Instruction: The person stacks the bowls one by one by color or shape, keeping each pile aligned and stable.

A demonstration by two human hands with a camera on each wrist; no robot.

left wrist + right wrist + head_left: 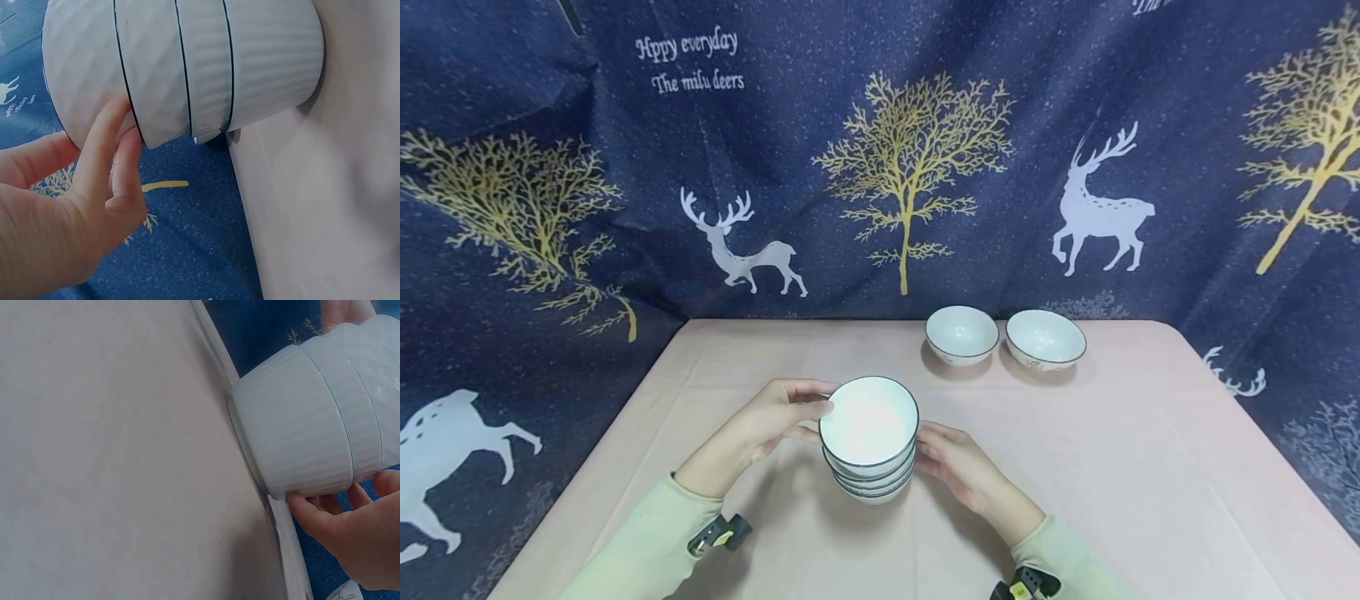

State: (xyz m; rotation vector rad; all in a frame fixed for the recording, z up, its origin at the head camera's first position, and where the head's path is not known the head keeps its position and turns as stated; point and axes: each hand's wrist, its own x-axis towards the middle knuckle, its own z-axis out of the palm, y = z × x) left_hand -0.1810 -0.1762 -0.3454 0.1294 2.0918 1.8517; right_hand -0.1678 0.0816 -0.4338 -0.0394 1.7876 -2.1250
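A stack of several white bowls with dark rims [869, 425] stands on the table in the head view. My left hand [778, 417] holds the top bowl [868, 421] from the left, its thumb at the rim and its fingers against the outside wall. In the left wrist view those fingers [103, 140] touch the textured wall of the upper bowls. Around the right side of the stack curls my right hand [958, 462]. The right wrist view shows its fingers [312, 519] against the lower, ribbed bowl [294, 425]. The far side of the stack is hidden.
Two more white bowls stand side by side at the back of the table, a left one [962, 333] and a right one [1045, 337] with a patterned outside. A pale pink cloth covers the table [1120, 467]. Behind it hangs a dark blue curtain [850, 250] with deer and trees.
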